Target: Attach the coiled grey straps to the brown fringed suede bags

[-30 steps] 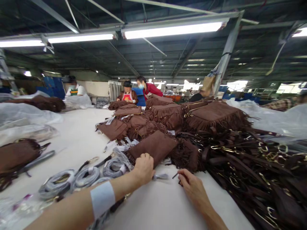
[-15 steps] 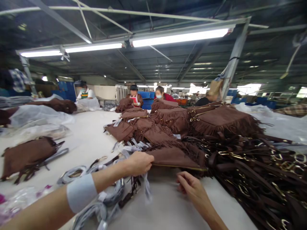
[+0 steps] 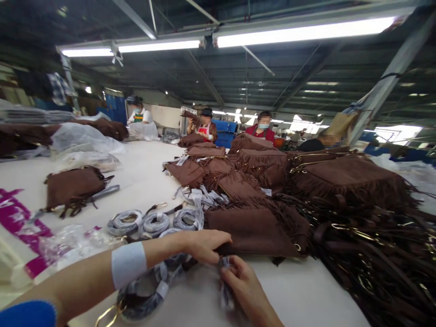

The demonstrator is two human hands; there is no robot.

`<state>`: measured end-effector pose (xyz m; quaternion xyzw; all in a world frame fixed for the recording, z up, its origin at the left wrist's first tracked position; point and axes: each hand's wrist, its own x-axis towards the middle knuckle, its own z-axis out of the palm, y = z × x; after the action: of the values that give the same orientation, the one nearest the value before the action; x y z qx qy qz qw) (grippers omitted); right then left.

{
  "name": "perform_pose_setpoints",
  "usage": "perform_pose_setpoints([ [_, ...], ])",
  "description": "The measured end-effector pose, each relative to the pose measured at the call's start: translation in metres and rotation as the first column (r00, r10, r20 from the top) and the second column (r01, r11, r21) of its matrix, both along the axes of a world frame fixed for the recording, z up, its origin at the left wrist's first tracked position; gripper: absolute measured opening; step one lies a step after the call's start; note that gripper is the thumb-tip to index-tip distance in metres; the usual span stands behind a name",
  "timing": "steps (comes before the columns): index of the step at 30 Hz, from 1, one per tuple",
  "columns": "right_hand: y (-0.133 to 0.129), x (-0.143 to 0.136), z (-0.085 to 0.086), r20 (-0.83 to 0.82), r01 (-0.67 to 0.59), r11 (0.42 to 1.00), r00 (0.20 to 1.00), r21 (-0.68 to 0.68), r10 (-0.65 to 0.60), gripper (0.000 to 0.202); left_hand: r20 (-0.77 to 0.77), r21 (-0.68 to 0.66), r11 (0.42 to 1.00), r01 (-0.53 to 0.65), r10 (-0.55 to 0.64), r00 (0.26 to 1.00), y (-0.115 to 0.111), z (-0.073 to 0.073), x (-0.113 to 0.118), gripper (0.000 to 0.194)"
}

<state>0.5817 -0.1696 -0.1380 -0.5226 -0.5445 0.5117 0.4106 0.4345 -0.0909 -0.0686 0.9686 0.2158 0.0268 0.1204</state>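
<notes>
A brown fringed bag lies flat on the white table, its gold ring at the right corner. My left hand rests at the bag's near left corner, fingers stretched out and thumb apart from them. Just below that corner, my right hand pinches a strip in clear plastic wrap that hangs down between its fingers. How the strip joins the bag is hidden. Beside and under my left forearm lie several coiled straps in plastic wrap, some with gold clips.
More fringed bags are piled behind. A heap of dark brown straps with gold hardware spreads at the right. One small bag lies on the left, near crumpled clear plastic. Several people work across the white table.
The bag's lifted front edge has come down flat. My right hand has moved left and now grips the wrapped strip. My left fingers have straightened, and the view has shifted.
</notes>
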Motion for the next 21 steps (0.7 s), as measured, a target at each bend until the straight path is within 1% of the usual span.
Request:
perform_pose_setpoints([
  [1, 0.000, 0.003, 0.001, 0.069, -0.014, 0.999, 0.998, 0.030, 0.012, 0.031, 0.009, 0.057, 0.998, -0.014, 0.014, 1.000, -0.003, -0.005, -0.002, 0.056],
  [2, 0.000, 0.006, 0.002, 0.173, -0.026, 0.997, 0.985, 0.075, 0.013, 0.027, 0.013, 0.129, 0.990, -0.053, 0.052, 0.999, -0.007, -0.012, -0.003, 0.058],
  [3, -0.001, 0.008, 0.002, 0.303, -0.039, 0.990, 0.953, 0.133, -0.004, 0.024, 0.014, 0.203, 0.974, -0.099, 0.098, 0.995, -0.010, -0.020, -0.001, 0.053],
  [4, -0.002, 0.011, 0.002, 0.438, -0.055, 0.978, 0.898, 0.199, -0.038, 0.022, 0.008, 0.271, 0.953, -0.134, 0.137, 0.991, -0.012, -0.028, 0.001, 0.042],
  [5, -0.002, 0.013, 0.001, 0.557, -0.078, 0.963, 0.826, 0.260, -0.084, 0.022, -0.001, 0.333, 0.931, -0.153, 0.162, 0.987, -0.013, -0.035, 0.005, 0.030],
  [6, -0.002, 0.016, 0.001, 0.644, -0.103, 0.946, 0.754, 0.307, -0.127, 0.024, -0.014, 0.386, 0.910, -0.150, 0.168, 0.986, -0.013, -0.040, 0.008, 0.022],
  [7, -0.002, 0.020, 0.002, 0.694, -0.125, 0.933, 0.702, 0.338, -0.157, 0.026, -0.026, 0.433, 0.891, -0.136, 0.163, 0.986, -0.012, -0.043, 0.012, 0.017],
  [8, -0.001, 0.025, 0.004, 0.711, -0.142, 0.924, 0.683, 0.354, -0.168, 0.028, -0.035, 0.470, 0.875, -0.117, 0.151, 0.988, -0.011, -0.043, 0.015, 0.015],
  [9, 0.001, 0.031, 0.007, 0.701, -0.152, 0.918, 0.694, 0.367, -0.166, 0.028, -0.038, 0.496, 0.863, -0.098, 0.135, 0.990, -0.009, -0.041, 0.017, 0.014],
  [11, 0.003, 0.042, 0.018, 0.631, -0.143, 0.909, 0.761, 0.391, -0.152, 0.026, -0.030, 0.527, 0.847, -0.065, 0.095, 0.995, -0.005, -0.030, 0.019, 0.011],
  [12, 0.004, 0.046, 0.024, 0.586, -0.134, 0.915, 0.800, 0.381, -0.127, 0.025, -0.018, 0.544, 0.837, -0.048, 0.070, 0.997, -0.003, -0.024, 0.019, 0.011],
  [13, 0.005, 0.049, 0.031, 0.536, -0.130, 0.928, 0.840, 0.348, -0.084, 0.026, -0.001, 0.562, 0.827, -0.034, 0.041, 0.999, -0.002, -0.018, 0.019, 0.011],
  [15, 0.004, 0.049, 0.041, 0.405, -0.131, 0.963, 0.914, 0.236, 0.025, 0.029, 0.043, 0.588, 0.809, -0.017, -0.011, 0.999, 0.001, -0.011, 0.017, 0.010],
  [16, 0.003, 0.047, 0.045, 0.324, -0.140, 0.976, 0.943, 0.165, 0.081, 0.031, 0.066, 0.588, 0.809, -0.015, -0.030, 0.997, 0.003, -0.009, 0.015, 0.010],
  [18, 0.001, 0.039, 0.047, 0.171, -0.168, 0.985, 0.972, 0.047, 0.158, 0.034, 0.101, 0.557, 0.830, -0.021, -0.043, 0.994, 0.007, -0.012, 0.010, 0.008],
  [20, -0.001, 0.029, 0.045, 0.093, -0.182, 0.983, 0.979, -0.013, 0.183, 0.034, 0.114, 0.513, 0.857, -0.046, -0.015, 0.993, 0.011, -0.019, 0.003, 0.006],
  [21, -0.001, 0.025, 0.042, 0.097, -0.183, 0.983, 0.978, -0.011, 0.183, 0.034, 0.117, 0.500, 0.864, -0.060, 0.001, 0.993, 0.013, -0.023, 0.000, 0.007],
])
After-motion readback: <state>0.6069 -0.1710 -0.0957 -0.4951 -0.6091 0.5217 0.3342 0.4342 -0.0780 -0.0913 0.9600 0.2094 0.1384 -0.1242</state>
